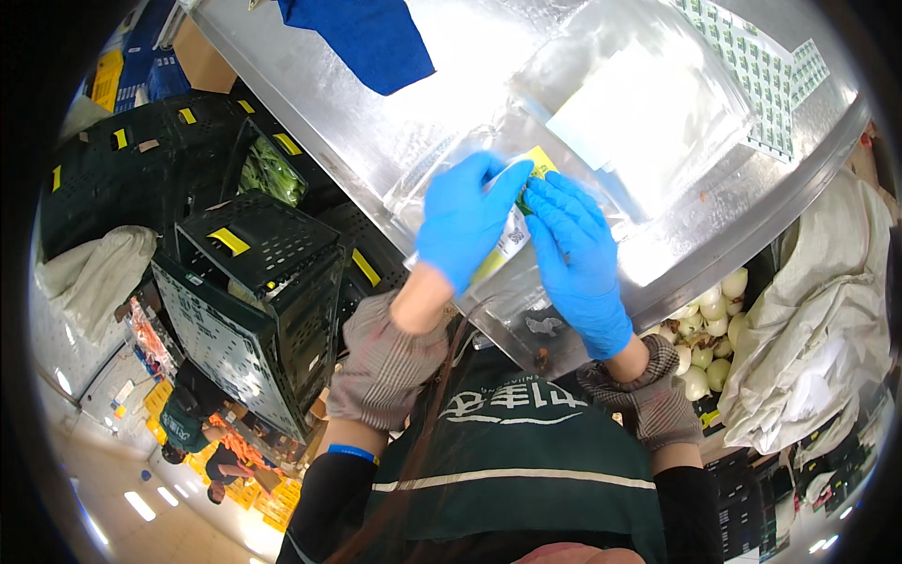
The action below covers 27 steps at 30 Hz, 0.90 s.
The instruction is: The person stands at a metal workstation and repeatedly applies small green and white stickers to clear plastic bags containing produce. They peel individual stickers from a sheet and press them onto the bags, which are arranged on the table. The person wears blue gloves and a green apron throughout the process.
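Note:
Over the near edge of the metal table [329, 113], both my hands, in blue gloves, are close together. My left hand [465, 221] is closed, thumb and fingers pinching a white, yellow and green printed packet [512, 235]. From the other side, the bent fingers of my right hand [578, 258] press on the same packet. The gloves cover much of it, so I cannot tell what is inside. Clear plastic bags [691, 122] lie beneath and beyond my hands, with pale sheets showing through the pile.
A blue cloth [362, 38] lies at the far left of the table, and sheets of small green labels [752, 80] at the far right. Dark crates [254, 310] stand left of the table. Whitish onions [705, 348] and a pale sack [813, 320] are at right. People work in the distance.

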Each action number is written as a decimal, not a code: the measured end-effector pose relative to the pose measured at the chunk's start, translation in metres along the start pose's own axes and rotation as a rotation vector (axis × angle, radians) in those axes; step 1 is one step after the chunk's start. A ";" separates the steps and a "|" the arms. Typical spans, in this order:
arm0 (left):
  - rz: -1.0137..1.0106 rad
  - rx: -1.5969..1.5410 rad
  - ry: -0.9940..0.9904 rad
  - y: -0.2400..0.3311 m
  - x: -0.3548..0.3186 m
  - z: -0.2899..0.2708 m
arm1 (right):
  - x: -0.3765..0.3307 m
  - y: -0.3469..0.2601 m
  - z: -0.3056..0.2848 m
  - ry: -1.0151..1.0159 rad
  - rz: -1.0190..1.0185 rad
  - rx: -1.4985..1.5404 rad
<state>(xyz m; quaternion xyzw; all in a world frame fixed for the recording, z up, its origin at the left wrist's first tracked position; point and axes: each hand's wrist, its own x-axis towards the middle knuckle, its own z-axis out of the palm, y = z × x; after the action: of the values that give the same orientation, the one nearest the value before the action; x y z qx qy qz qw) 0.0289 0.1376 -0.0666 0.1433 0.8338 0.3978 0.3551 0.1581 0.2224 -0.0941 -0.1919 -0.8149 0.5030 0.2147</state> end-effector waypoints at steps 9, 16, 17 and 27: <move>0.015 -0.156 -0.229 -0.056 -0.091 -0.132 | -0.005 -0.005 -0.011 -0.382 -0.077 -0.204; 0.001 -0.542 0.017 -0.018 -0.083 -0.094 | 0.009 0.003 -0.029 -0.223 0.053 0.101; -0.003 -0.430 -0.054 -0.022 -0.078 -0.099 | 0.013 0.004 -0.037 -0.174 0.061 0.179; 0.136 0.156 0.069 -0.007 0.008 0.010 | 0.010 -0.016 -0.014 0.041 -0.013 0.043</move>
<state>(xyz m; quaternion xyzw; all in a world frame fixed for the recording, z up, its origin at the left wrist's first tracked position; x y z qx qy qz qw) 0.0307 0.1436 -0.0801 0.2131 0.8622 0.3596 0.2861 0.1558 0.2316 -0.0723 -0.1919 -0.8006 0.5150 0.2387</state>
